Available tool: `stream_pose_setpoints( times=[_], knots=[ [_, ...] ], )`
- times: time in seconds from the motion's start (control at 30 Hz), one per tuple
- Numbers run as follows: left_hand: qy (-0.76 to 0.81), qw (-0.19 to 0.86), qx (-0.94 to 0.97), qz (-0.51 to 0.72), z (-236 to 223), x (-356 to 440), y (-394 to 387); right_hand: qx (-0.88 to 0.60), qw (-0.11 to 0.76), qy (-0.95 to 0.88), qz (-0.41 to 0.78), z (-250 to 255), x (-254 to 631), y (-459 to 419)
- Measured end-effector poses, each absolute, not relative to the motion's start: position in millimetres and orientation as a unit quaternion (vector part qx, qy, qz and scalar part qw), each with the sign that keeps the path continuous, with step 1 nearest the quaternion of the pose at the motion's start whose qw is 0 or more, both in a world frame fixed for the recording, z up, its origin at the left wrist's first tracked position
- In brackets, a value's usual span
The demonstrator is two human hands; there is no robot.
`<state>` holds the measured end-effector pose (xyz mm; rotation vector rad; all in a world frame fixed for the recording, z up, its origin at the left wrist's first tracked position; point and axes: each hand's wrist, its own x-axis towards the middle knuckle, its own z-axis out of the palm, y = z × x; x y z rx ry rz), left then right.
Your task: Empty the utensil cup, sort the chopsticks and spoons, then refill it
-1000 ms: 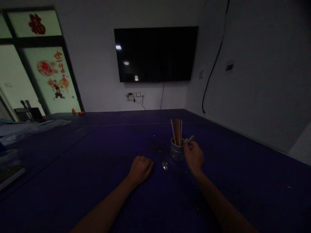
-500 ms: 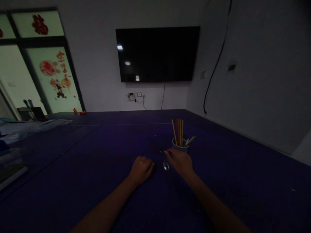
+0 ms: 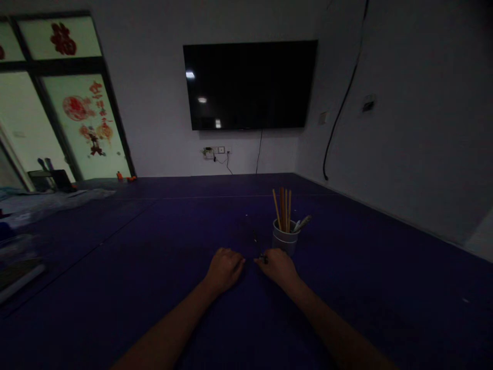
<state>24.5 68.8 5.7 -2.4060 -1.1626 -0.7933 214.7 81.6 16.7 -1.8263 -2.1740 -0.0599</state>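
A metal spoon (image 3: 254, 237) lies on the dark purple table (image 3: 162, 231), its handle pointing away from me. My right hand (image 3: 279, 267) has its thumb and fingers closed around the bowl end, which they mostly cover. Just behind that hand stands a grey cup (image 3: 284, 240) with a pale band. Several wooden chopsticks (image 3: 284, 208) rise from it, and a light-coloured utensil handle (image 3: 304, 222) leans out over its right rim. My left hand (image 3: 225, 268) rests on the table left of the spoon, fingers curled in, with nothing visible in it.
At the far left lie clear plastic wrapping (image 3: 61, 203) and a dark holder (image 3: 52, 180) with handles upright in it. Small orange objects (image 3: 125, 177) sit near the back edge. A black television (image 3: 250, 85) hangs on the wall; a cable (image 3: 342, 105) dangles at the right.
My right hand has left the utensil in the cup, moved left and down, and closed on the spoon's bowl end. My left hand has stayed in place.
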Motion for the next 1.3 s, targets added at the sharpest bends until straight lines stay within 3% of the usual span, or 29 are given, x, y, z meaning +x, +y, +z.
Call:
stream_pose_setpoints(
  times=[0.3,0.57,0.9,1.1,1.3],
  knots=[
    [-0.415,0.169,-0.852,-0.272,5,24,70,-0.656,0.181,-0.732,0.035,19,213,83],
    [-0.44,0.151,-0.812,-0.352,7,23,67,-0.531,0.282,-0.797,0.068,28,205,74],
    [-0.381,0.136,-0.788,-0.463,5,20,67,-0.412,0.262,-0.869,0.083,30,198,64],
    [-0.313,0.192,-0.804,-0.468,8,23,63,-0.386,0.289,-0.874,0.063,26,197,65],
    [-0.313,0.218,-0.813,-0.44,10,23,63,-0.386,0.382,-0.839,-0.033,28,200,59]
  ],
)
